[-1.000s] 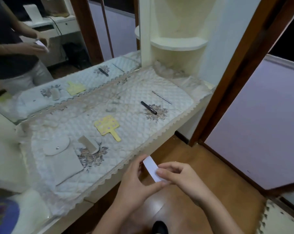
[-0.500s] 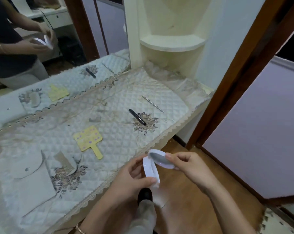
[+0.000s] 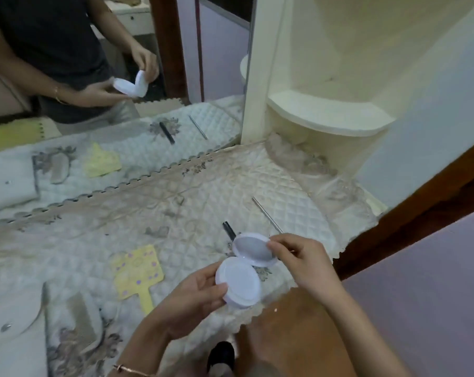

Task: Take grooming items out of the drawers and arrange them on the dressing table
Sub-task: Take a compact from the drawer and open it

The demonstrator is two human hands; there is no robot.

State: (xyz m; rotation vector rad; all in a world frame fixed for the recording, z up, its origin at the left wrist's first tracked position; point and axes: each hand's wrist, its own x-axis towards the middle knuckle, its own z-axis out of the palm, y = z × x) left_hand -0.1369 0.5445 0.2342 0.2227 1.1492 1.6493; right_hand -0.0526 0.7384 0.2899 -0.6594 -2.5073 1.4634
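Above the front edge of the quilted dressing table (image 3: 176,202), at five o'clock, the left hand (image 3: 192,297) gripped the base of the open compact (image 3: 244,281); the right hand (image 3: 304,265) pinched its lid. Next, probably: setting it down gently.

One wide-angle camera, worn on the head, looks forward and steeply down from close over the worktop (image 3: 203,191), whose front edge runs slantwise across the frame. The left hand (image 3: 192,295) and right hand (image 3: 304,257), holding a compact (image 3: 241,284), sit low and centre. The mirror (image 3: 219,77) at upper left shows them and the worktop from the far side. The floor (image 3: 298,336) fills the bottom.
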